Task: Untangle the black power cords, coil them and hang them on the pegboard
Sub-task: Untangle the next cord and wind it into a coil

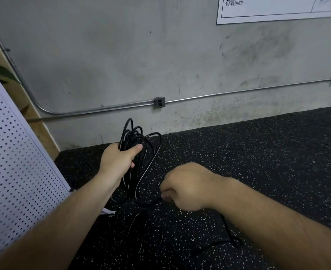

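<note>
Though nearby, pegboard (14, 152) left of cords (131, 136).

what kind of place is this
Likely a gym or its back room: speckled black rubber floor, a wall poster headed "aerobic training" in Chinese, and a bare concrete wall with exposed metal conduit.

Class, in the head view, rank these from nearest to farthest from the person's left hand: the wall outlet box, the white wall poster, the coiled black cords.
1. coiled black cords: gripped in the left hand.
2. wall outlet box: low on the wall behind it.
3. white wall poster: high at upper right.
</note>
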Motion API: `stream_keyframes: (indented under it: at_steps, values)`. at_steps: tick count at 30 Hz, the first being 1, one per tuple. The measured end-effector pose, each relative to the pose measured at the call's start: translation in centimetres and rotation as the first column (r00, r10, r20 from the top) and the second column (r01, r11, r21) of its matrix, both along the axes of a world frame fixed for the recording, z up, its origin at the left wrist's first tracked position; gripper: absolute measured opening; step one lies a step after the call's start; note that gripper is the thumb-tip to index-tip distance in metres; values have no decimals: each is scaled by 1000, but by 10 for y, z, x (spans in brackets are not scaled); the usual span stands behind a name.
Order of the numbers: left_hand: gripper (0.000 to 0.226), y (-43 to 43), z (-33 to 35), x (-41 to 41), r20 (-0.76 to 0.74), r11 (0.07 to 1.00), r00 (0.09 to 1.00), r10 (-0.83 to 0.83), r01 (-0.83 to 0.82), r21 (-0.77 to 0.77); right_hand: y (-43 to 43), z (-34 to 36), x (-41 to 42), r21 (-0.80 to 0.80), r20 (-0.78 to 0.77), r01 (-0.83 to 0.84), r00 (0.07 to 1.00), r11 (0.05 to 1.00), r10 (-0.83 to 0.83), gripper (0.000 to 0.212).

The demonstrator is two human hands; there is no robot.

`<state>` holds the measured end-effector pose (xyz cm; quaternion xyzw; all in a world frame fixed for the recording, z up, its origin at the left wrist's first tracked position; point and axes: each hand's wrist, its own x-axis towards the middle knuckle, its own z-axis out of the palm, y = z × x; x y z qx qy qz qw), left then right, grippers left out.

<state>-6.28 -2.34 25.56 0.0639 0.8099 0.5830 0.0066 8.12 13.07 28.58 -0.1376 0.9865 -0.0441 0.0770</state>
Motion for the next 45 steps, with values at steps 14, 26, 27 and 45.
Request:
stream_keyframes:
  at_steps: [14,26,27,45]
  values:
    - [23,8,9,26,-72,971,969,-236,238,21,38,4,-9,-191,-124,287,942,939,-313,29]
    - [21,9,5,19,-83,952,954,-288,295,86,51,4,-15,-214,15,335,940,917,-340,26]
    - [20,8,4,17,-79,949,952,-296,302,94,52,7,-15,-182,3,350,935,919,-356,25]
    - [24,11,4,18,-48,973,993,-111,118,197,53,-3,-9,-172,76,466,885,868,-460,24]
